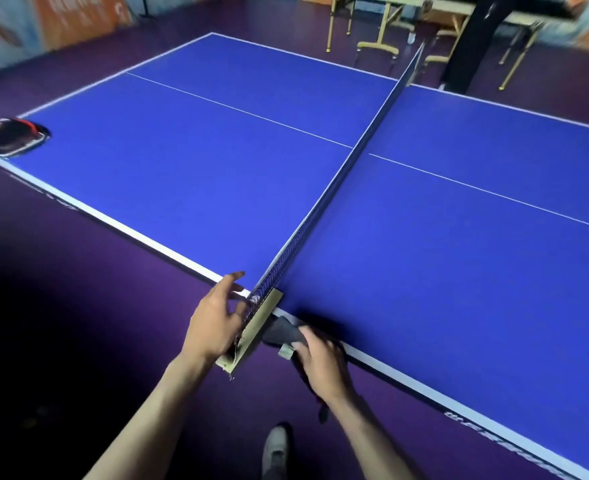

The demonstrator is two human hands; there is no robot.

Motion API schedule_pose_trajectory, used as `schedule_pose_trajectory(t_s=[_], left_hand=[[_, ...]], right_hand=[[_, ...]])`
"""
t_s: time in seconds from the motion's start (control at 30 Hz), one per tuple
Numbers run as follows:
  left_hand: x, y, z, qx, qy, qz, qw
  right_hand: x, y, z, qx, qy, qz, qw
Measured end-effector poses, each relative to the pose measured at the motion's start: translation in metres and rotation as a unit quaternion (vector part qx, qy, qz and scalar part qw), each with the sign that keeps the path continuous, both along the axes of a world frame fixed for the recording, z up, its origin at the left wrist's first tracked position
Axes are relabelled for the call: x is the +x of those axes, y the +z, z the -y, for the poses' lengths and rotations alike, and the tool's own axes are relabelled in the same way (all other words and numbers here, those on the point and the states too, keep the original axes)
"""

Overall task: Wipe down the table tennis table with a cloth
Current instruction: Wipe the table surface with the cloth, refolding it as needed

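A blue table tennis bench [217, 161] fills the view, its net [338, 174] running away from the viewer. Far left of the net, a bat case [9, 136] sits at the bench corner. Just left of the net's clamp [251, 330], the left hand [213, 323] rests with fingers spread. Just right of the clamp, the right hand [320, 362] has fingers curled around a dark cloth [281, 332] at the bench edge. The cloth could probably snag on the clamp and tug the net loose.

We find white lettering on the side edge of the bench [504, 441], too blurred to read.
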State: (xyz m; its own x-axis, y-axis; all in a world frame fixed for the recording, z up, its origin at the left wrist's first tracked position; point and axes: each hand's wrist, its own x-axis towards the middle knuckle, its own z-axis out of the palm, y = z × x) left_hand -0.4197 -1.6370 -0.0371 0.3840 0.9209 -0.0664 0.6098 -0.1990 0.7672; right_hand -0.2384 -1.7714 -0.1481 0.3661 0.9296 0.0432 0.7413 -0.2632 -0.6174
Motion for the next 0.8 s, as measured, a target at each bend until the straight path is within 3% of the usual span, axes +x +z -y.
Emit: schedule_pose_trajectory(t_s=[0.13,0.3,0.6,0.8], left_hand=[[-0.041,0.03,0.023,-0.013,0.074,0.051,0.996],[-0.07,0.061,0.03,-0.017,0.097,0.072,0.993],[-0.094,0.076,-0.057,-0.024,0.038,0.068,0.997],[-0.105,0.052,-0.146,-0.058,-0.033,0.06,0.996]], right_hand=[[-0.019,0.05,0.017,0.022,-0.071,-0.096,0.993],[-0.051,0.112,0.006,0.043,-0.095,-0.141,0.984],[-0.09,0.148,-0.074,0.036,-0.104,-0.156,0.982],[-0.117,0.141,-0.162,0.069,-0.195,-0.153,0.966]])
